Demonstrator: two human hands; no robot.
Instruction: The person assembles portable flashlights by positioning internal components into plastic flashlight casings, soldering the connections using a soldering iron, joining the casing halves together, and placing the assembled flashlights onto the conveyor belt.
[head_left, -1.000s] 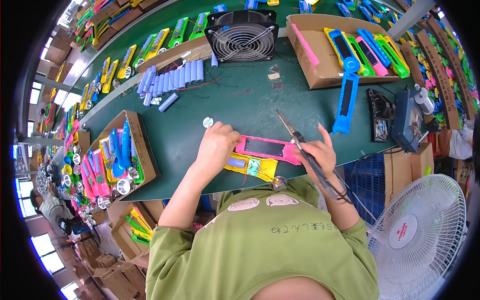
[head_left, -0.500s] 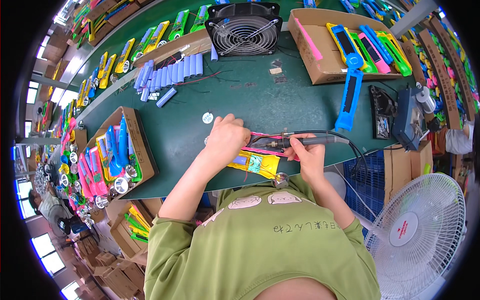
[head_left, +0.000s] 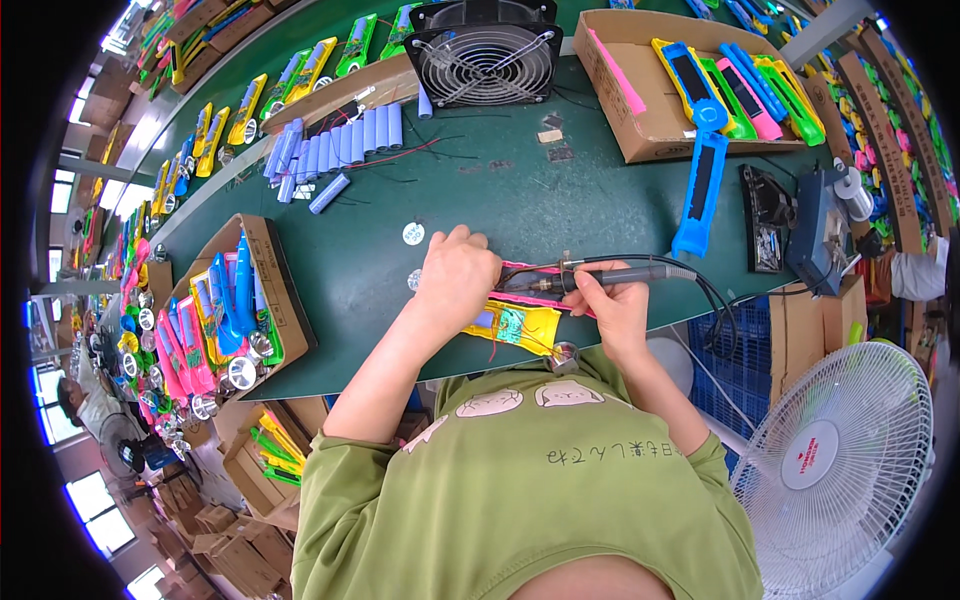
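Wears a loose olive-green T-shirt (head_left: 520, 490); cut with a round neckline (head_left: 590, 550) and short, wide sleeves (head_left: 340, 490); creased in soft folds along the sides; printed across the front with two pale, rounded animal faces (head_left: 489, 404), outlined thinly in dark, plus a smaller pale shape (head_left: 425, 436) off to the left, only partly in view; lettered in a single dark line (head_left: 612, 455) between the faces and the neckline, toward the right side; bare along both forearms (head_left: 385, 375), left hand (head_left: 458, 275) and right hand (head_left: 614, 308) alike.
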